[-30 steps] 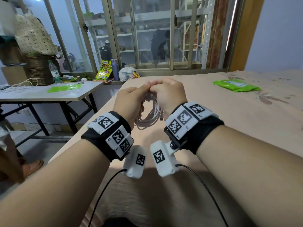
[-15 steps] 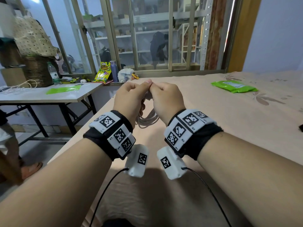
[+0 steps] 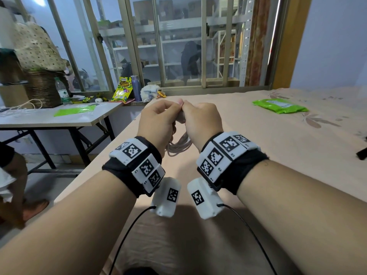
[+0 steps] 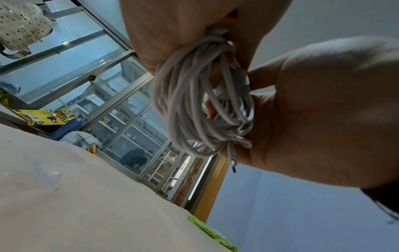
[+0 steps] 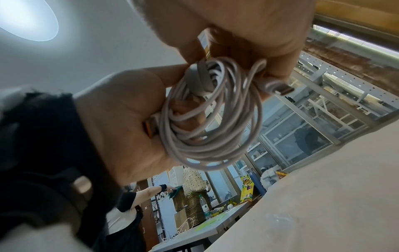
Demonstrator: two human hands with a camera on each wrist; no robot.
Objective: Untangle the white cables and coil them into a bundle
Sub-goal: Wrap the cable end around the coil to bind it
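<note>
Head view: we hold the coiled white cables (image 3: 179, 144) up off the bed (image 3: 278, 147), between both wrists. Left hand (image 3: 158, 121) and right hand (image 3: 201, 120) pinch the coil's top together, probably so loops hang and don't spring apart.

Sliding windows (image 3: 178, 42) behind a peach-covered bed (image 3: 278, 147) — grey folding table (image 3: 59, 118) at left.

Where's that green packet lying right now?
In the head view, the green packet lies flat on the beige sheet, far right, apart from both hands, near the window.
</note>
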